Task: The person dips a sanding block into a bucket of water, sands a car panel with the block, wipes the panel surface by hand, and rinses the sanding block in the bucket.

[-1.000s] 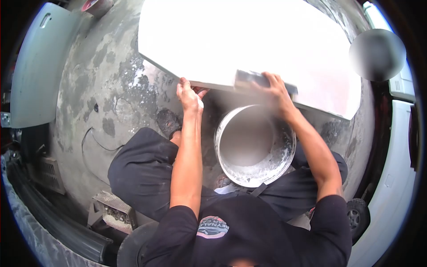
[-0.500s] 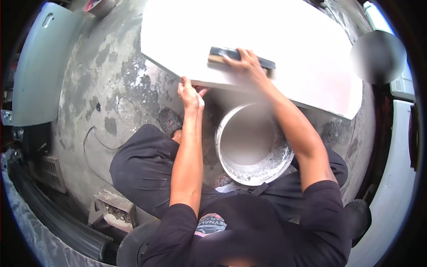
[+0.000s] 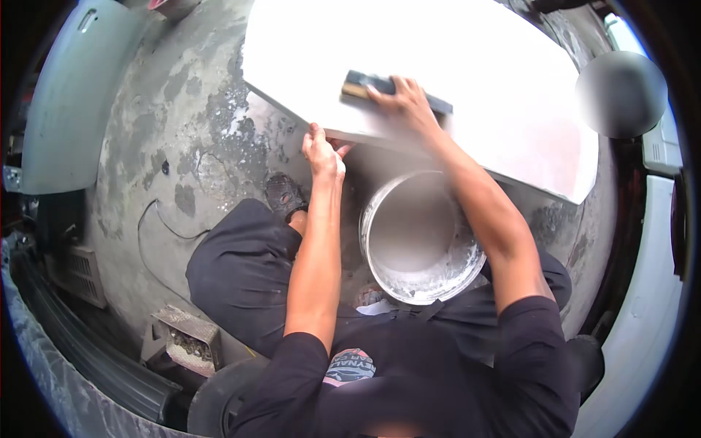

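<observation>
On top of the white panel, close to its near edge, sits the block, dark above with a tan layer showing below; right hand wraps over it, fingers curled round the body. Left hand is half curled at the panel's near edge, touching it; cannot tell how firmly it grips. Block looks light and stiff, long and narrow, so best held mid-length across its sides; could slide easily on the smooth face. Panel looks broad, rigid, awkward rather than fragile; rim is the place to hold, keeping fingers off the face. Panel face is glaring white, faintly pinkish toward the right; its support is hidden. Bucket stands between the person's legs, whitish residue inside. Floor is grey, patchy, white-spotted, with a cable near the knee. Pale door stands far left; workshop-like room, edges dark.
</observation>
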`<act>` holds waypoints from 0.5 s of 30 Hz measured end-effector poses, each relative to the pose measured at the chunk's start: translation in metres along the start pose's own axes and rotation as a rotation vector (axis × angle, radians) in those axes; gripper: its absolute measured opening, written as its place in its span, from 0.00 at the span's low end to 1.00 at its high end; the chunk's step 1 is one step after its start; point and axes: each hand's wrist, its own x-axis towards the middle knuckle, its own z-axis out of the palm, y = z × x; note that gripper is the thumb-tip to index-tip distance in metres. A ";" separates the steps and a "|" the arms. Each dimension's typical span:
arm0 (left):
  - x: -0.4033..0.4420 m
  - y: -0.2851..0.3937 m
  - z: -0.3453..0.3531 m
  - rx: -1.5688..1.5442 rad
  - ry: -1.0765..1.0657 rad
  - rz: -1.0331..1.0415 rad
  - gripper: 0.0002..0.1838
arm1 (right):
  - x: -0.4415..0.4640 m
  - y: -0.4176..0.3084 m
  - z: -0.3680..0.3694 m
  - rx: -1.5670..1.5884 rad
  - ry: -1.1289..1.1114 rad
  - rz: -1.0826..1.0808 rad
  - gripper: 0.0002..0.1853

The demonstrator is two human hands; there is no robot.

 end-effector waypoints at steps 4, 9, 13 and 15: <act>0.008 -0.004 0.003 0.013 0.008 -0.007 0.22 | -0.065 0.009 -0.017 -0.007 0.027 -0.170 0.33; 0.009 -0.003 0.000 0.049 0.002 -0.024 0.23 | 0.031 -0.009 0.021 -0.010 0.030 0.036 0.31; 0.010 -0.007 -0.002 -0.027 -0.060 -0.019 0.24 | -0.028 -0.002 0.001 -0.059 0.070 -0.112 0.30; 0.012 -0.013 -0.003 0.026 0.008 -0.012 0.25 | -0.069 0.001 -0.014 -0.035 0.073 -0.153 0.30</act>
